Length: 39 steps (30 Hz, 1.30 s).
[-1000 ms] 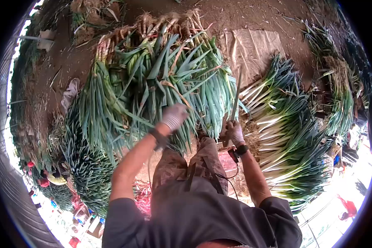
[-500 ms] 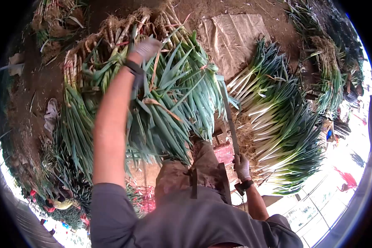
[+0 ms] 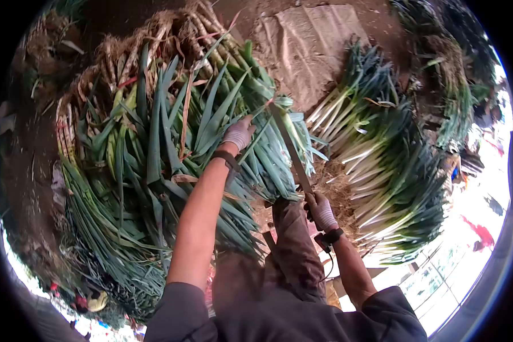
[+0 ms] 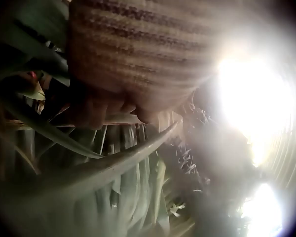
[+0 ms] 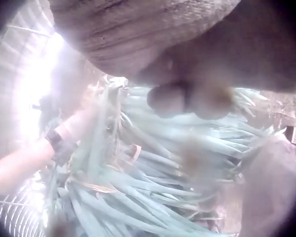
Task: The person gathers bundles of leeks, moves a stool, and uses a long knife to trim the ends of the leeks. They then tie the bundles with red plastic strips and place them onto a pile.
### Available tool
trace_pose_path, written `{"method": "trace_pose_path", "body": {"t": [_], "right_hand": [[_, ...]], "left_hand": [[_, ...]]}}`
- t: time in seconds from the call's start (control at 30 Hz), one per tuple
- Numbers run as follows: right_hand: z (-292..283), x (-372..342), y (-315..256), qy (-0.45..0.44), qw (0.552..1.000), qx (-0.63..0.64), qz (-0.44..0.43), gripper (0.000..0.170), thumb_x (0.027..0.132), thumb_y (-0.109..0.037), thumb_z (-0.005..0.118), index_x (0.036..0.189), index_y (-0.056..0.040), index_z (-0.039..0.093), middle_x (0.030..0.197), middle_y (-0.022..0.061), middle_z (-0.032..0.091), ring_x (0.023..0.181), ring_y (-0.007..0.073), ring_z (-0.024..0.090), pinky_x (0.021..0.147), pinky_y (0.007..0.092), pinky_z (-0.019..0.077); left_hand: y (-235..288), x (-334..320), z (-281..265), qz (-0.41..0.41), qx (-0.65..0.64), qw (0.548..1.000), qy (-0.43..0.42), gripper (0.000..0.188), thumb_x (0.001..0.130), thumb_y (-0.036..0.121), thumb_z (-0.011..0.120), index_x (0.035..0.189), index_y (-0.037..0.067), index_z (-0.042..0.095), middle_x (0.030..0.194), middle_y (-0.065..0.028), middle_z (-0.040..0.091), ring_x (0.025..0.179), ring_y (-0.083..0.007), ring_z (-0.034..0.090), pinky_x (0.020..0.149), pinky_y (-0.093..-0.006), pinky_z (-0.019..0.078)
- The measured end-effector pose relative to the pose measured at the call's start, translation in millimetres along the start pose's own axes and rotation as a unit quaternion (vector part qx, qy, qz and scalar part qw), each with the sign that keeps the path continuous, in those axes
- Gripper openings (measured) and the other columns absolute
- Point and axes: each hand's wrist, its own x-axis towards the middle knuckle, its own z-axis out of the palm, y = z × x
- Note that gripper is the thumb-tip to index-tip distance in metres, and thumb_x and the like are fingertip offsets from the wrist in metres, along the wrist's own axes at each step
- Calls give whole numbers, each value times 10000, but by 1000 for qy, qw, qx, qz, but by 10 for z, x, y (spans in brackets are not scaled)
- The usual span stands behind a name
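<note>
In the head view a big heap of untrimmed leeks (image 3: 137, 154) lies before the person, roots away, long green leaves toward the legs. My gloved left hand (image 3: 239, 134) is among the leaves at the heap's right side, by a tied leek bundle (image 3: 268, 145). Curled fingertips (image 4: 93, 116) grip leek leaves in the left wrist view. My gloved right hand (image 3: 322, 212) holds a long flat-bladed knife (image 3: 292, 148) by its lower end. The blade slants up and left, its tip overlapping the bundle near the tie. Knuckles partly hide the leaves in the right wrist view.
Cleaned leeks (image 3: 382, 176) with white stems form a long row on the right. A brown cloth sheet (image 3: 308, 51) lies on the soil behind. More leeks (image 3: 453, 97) are stacked at far right. The person's legs (image 3: 296, 245) are close against the heap.
The left hand first reached up over the heap's roots, then came down and right to the leaves by the tied bundle. The knife stays in the right hand, its blade now tilted further left.
</note>
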Motion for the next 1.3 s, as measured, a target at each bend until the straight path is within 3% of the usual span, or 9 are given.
{"method": "trace_pose_path", "body": {"t": [0.1,0.13,0.27,0.4,0.57,0.67,0.87,1.13,1.3], "right_hand": [[-86,266,295,-19,999,-6,27,321,996,-330,524,1040,-16,576,703,67,594,491,123,535,435,260,443],[-160,284,343,-21,999,-7,34,319,995,-327,528,1052,-18,584,704,63,597,495,118,538,438,257,445],[-413,253,457,-31,999,-6,43,312,1002,-314,502,965,-22,606,649,10,539,492,81,489,432,247,412],[-615,431,371,-87,995,4,46,331,997,-327,514,975,-8,597,667,13,566,521,85,520,434,238,423],[-693,1022,436,-140,990,19,17,347,992,-366,520,896,-37,572,624,-16,508,493,74,476,418,250,378],[-687,1163,281,-163,985,45,23,330,981,-364,542,840,-66,557,616,-31,479,479,76,441,423,258,363],[-665,1182,492,-228,963,115,87,366,954,-413,575,837,-67,549,624,-12,501,475,85,454,437,238,373],[20,1426,-4,-109,993,47,-15,342,972,-307,555,909,25,606,654,-14,510,564,81,445,501,290,386],[415,1688,29,-9,988,-36,-149,318,948,-275,603,896,38,597,702,201,642,622,291,626,597,399,472]], "left_hand": [[-176,215,280,35,5,999,27,459,927,239,602,1330,41,506,1165,-241,632,1072,-389,604,891,-409,494],[-235,255,389,100,70,985,123,426,925,211,606,1302,29,526,1136,-238,643,1005,-378,629,857,-400,507],[-155,370,491,15,81,987,135,400,902,217,636,1250,34,558,1047,-224,669,974,-375,639,834,-408,509],[-107,312,432,-39,27,998,28,443,868,291,632,1268,116,554,1091,-217,665,1044,-374,634,909,-445,491],[94,240,373,-89,225,960,-139,242,845,238,643,1068,148,667,1013,-134,696,908,-350,674,787,-466,534],[190,129,393,40,159,956,241,182,820,197,684,949,100,599,1009,-128,649,830,-387,653,710,-491,529],[328,396,452,-44,112,984,132,203,880,252,633,995,89,597,931,-175,671,847,-413,656,717,-503,524],[258,178,271,-85,184,978,39,215,949,300,541,1045,126,625,836,-213,661,829,-428,635,732,-500,495],[339,246,222,-112,151,980,65,201,937,305,558,1035,151,640,854,-208,659,840,-425,627,733,-483,491]]}}
